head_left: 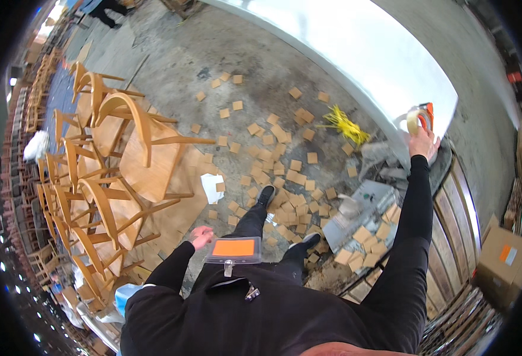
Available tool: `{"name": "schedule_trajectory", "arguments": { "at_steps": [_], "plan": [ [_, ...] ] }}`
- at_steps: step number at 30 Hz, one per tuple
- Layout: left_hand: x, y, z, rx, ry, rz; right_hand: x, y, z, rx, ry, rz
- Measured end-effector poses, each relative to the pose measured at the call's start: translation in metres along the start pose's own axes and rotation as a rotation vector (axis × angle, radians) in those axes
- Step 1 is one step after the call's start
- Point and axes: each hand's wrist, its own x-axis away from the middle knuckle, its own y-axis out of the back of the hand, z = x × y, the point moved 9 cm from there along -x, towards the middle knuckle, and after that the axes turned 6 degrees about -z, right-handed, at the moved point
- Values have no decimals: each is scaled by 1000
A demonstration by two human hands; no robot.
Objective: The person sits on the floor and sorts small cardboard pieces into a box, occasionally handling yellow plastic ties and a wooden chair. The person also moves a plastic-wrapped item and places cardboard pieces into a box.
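Right hand, seen in the head view, is closed around an orange-ended tape dispenser with a tan tape roll; it is at the near end of the white counter, though whether the dispenser touches that surface I cannot tell. Gripped from the near side, it leaves the roll facing outward, probably so the fingers do not block it, and the arm is stretched because the counter's end lies well off to the right. Left hand hangs beside the body, loosely curled, with nothing visible in it, nearest to the badge at the waist. Wooden chairs crowd together on a cardboard sheet, which likely spares them the rough floor. Small cardboard squares lie loose around the feet, their scatter suggesting no deliberate arrangement, and yellow strands lie bunched near the counter.
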Motion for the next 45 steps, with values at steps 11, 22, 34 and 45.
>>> {"name": "schedule_trajectory", "arguments": {
  "at_steps": [11,22,34,45],
  "plan": [
    [-8,233,14,75,-26,-964,-36,18,91,6,-167,-55],
    [-130,336,-85,128,280,-758,45,7,249,-796,348,463],
    [-173,404,-107,327,368,-1043,-284,182,592,-1159,727,153],
    [-229,440,-84,280,783,-667,-324,-19,610,-171,532,737]
  ]
}}
